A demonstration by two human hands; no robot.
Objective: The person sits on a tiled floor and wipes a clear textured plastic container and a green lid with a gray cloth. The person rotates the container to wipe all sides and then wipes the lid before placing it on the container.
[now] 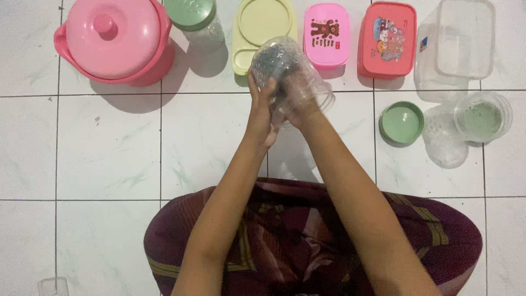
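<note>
Only the head camera here, looking straight down at someone sitting on a white tiled floor (109,153) with a patterned maroon cloth (307,241) over the lap.

Both hands are up on a clear plastic jar (290,74), held off the floor in front of the lap. The left hand (260,118) wraps the outside near the jar's closed end, fingers clenched on the wall. The right hand (300,101) goes in through the open mouth, so most of it only shows through the plastic; I can't tell if those fingers are closed on anything in there. The jar is tilted, closed end pointing away, mouth toward the right wrist.

What could go wrong, as I see it: that plastic looks thin and slick, so if the left hand's hold loosens while the right one pushes around inside, the jar could slide off and drop on the tiles. Squeezing too hard could buckle the wall instead.

Along the far edge sit a pink pot (115,41), a green-lidded jar (194,19), a yellow lid (263,30), two pink boxes (327,35), and clear tubs (460,44). A loose green lid (401,121) lies just right of the hands.
</note>
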